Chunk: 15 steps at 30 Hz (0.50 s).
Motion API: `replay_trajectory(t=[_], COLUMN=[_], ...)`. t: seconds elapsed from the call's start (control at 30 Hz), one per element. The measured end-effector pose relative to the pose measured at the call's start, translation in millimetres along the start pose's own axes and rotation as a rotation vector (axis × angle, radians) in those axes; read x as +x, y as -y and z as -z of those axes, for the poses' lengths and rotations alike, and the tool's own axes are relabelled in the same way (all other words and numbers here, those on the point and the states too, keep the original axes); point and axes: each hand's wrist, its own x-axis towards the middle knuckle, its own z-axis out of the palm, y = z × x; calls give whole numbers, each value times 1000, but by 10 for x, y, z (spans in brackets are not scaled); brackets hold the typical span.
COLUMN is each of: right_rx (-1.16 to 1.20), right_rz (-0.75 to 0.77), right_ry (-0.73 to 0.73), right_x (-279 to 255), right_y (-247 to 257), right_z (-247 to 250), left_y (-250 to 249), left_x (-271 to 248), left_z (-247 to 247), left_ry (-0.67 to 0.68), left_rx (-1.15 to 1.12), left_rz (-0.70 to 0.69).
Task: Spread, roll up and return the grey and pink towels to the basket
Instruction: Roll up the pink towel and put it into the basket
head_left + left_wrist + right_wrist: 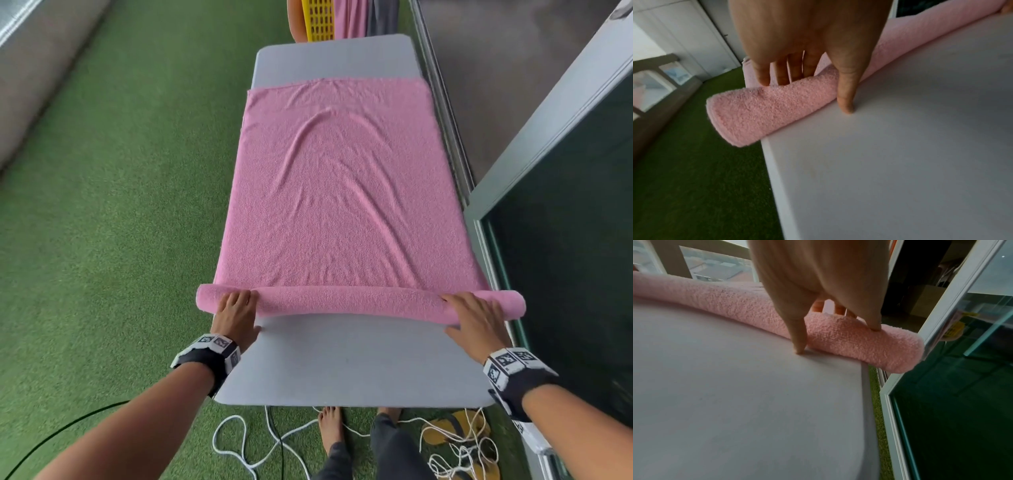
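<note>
Because the left hand (236, 313) and right hand (474, 317) only press extended fingers on the pink towel (346, 192), its rolled near edge overhanging both sides of the grey surface (342, 366), uneven pushing could skew or loosen it.

Our two bare forearms reach forward, black marker-tagged band on each wrist. Our left grip (236, 310) palm down, fingers (764, 76) straight over roll of fuzzy pink towel (346, 303), thumb tip on grey tabletop (342, 363). Our right grip (474, 317) mirrors it: fingers (875, 321) draped across roll, thumb down on tabletop.
</note>
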Motion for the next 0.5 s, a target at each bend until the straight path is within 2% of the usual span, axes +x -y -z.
replay_trajectory(t=[0.1, 0.2, 0.33, 0.5], right_rx=[50, 33, 57, 113], right_rz=[-10, 21, -9, -37], right_ry=[-92, -131, -166, -143], right_x=[67, 122, 43, -429], right_y=[11, -10, 21, 44], right_z=[-68, -73, -51, -182], left_y=[52, 59, -15, -99], left_x=[155, 149, -146, -659], left_z=[111, 143, 6, -175], left_ry=[-45, -59, -96, -169], left_rx=[-11, -92, -152, -215], left_rz=[-33, 2, 0, -8])
